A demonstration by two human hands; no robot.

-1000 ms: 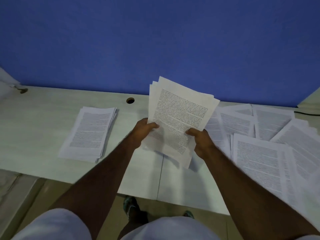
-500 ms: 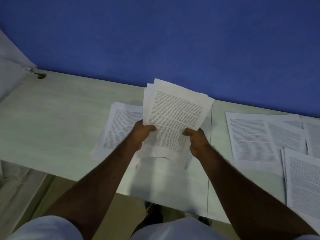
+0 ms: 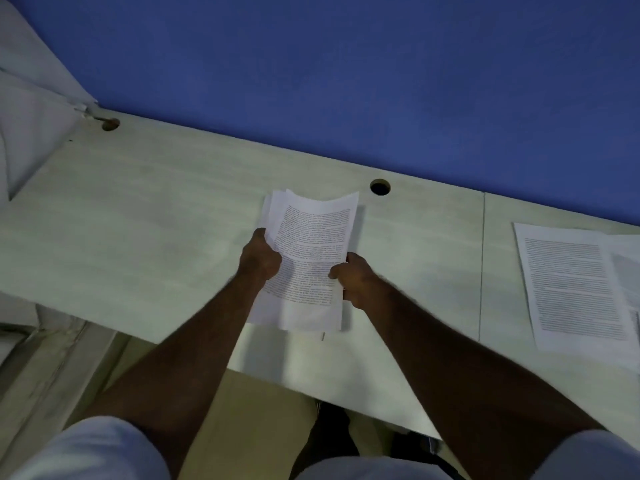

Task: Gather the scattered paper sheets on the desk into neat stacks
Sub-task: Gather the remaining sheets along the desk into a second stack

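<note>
A bundle of printed paper sheets point(image 3: 308, 251) lies low over the pale desk point(image 3: 145, 216), near its middle. My left hand point(image 3: 259, 256) grips the bundle's left edge and my right hand point(image 3: 351, 277) grips its right edge. The bundle hides whatever lies beneath it, so the older stack is out of sight. More printed sheets point(image 3: 575, 285) lie flat on the desk at the right, overlapping each other.
A blue wall runs behind the desk. Two round cable holes point(image 3: 380, 187) point(image 3: 110, 124) sit near the back edge. A seam point(image 3: 482, 265) splits the desktop right of the bundle. A white panel point(image 3: 31, 126) stands at the far left. The floor shows below the front edge.
Both hands have carried the bundle left and down, over the spot where the earlier stack lay. The view has shifted left, so most scattered sheets on the right have left the frame.
</note>
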